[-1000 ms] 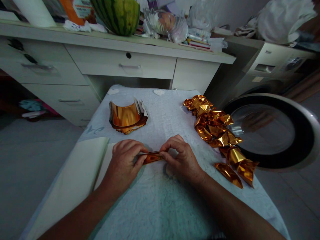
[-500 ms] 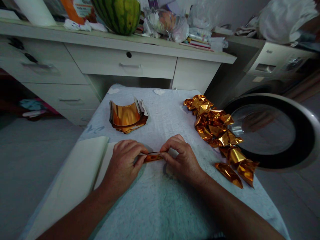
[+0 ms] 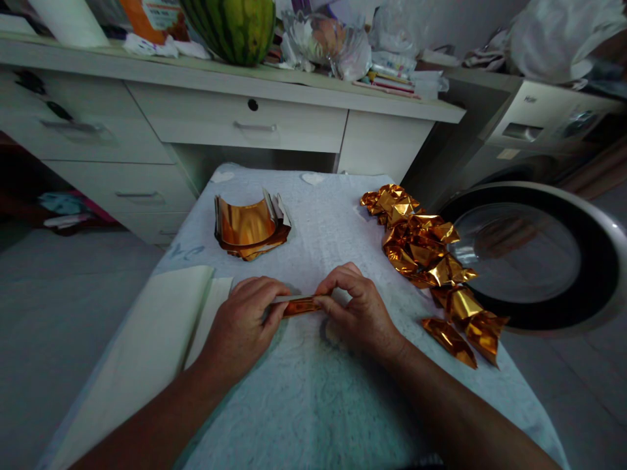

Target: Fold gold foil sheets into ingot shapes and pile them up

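A narrow folded strip of gold foil paper (image 3: 300,306) is stretched between my two hands, low over the cloth-covered table (image 3: 313,405). My left hand (image 3: 252,313) pinches its left end between thumb and fingers. At the other end, my right hand (image 3: 355,307) grips it the same way, thumb underneath. Beyond my left hand lies a curved stack of gold foil sheets (image 3: 247,225), its ends bent upward. Several folded gold foil pieces (image 3: 421,251) are heaped on the right side of the table. One of them, a pointed foil piece (image 3: 449,341), lies nearest to me.
White paper sheets (image 3: 142,352) lie along the table's left edge. Behind stands a white drawer counter (image 3: 255,124) bearing a watermelon (image 3: 230,29) and a glass bowl (image 3: 318,42). To the right, a washing machine's round door (image 3: 529,254) hangs open close to the table.
Both hands keep hold of the foil strip in nearly the same place. The strip's upper edge has closed down slightly, and its gold face shows flatter.
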Available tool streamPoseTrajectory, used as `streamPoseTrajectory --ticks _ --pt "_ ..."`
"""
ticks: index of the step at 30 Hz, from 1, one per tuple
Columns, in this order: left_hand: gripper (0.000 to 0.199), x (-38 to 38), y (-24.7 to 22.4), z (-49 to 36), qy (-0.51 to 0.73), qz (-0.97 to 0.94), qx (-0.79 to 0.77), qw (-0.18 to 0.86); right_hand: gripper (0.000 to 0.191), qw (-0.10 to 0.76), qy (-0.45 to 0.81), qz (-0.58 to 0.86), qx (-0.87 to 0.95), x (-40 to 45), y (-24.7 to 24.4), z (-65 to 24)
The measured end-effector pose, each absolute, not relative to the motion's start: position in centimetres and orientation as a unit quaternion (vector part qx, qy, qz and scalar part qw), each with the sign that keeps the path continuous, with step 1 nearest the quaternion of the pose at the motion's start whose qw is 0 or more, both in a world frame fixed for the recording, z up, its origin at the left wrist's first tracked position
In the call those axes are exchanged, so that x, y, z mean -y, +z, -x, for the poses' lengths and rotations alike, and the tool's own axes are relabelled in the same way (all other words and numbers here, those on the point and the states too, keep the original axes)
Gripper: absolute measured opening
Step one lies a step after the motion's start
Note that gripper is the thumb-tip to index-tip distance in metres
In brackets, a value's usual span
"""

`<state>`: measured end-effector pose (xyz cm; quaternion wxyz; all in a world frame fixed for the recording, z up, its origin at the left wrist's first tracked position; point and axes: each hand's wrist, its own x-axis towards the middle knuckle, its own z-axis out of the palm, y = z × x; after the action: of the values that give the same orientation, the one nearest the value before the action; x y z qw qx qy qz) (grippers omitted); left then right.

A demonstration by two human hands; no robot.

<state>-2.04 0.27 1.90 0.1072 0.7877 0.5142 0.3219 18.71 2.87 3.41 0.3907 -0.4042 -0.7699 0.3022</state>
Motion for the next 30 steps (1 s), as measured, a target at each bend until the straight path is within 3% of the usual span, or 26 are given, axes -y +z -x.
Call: streamPoseTrajectory --ticks 19,30 --pt "0.014 -0.05 2.53 1.84 0.312 -0.723 -0.54 0.297 0.012 0.394 0.324 0.415 0.753 -3.08 3.13 -19.01" --pt "0.013 0.0 2.52 1.88 0.313 -0.719 -0.544 0.299 0.009 0.391 0.348 0.418 0.743 -3.08 2.97 -19.11"
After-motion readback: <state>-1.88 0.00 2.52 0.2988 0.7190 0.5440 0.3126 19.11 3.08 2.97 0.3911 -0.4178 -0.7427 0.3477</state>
